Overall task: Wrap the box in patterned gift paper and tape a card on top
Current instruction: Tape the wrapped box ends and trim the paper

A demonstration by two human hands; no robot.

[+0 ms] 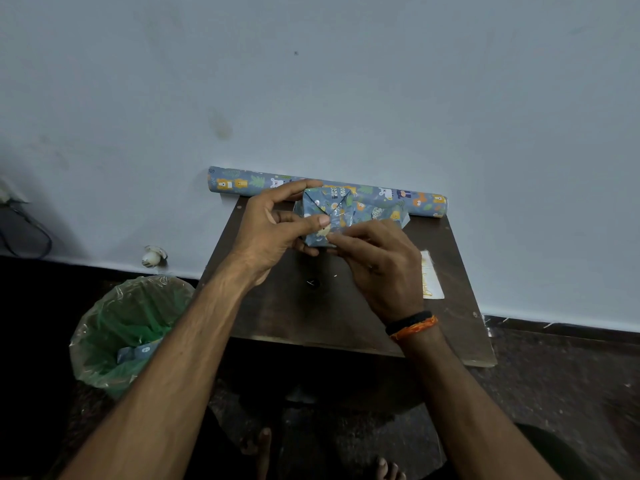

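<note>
Box [341,211], wrapped in blue animal-print paper, held up above the far part of the counter [277,306], just in front of the paper roll [242,183] lying against the wall. Left hand [273,230] grasps its left end, thumb pressed on the folded flaps; right hand [377,258] pinches the near lower edge. Card [431,275] lies flat on the counter, right of the box.

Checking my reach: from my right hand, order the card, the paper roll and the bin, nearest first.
From the right hand:
1. Card, just right of it on the table.
2. Paper roll, along the wall behind.
3. Bin, on the floor far left.
</note>
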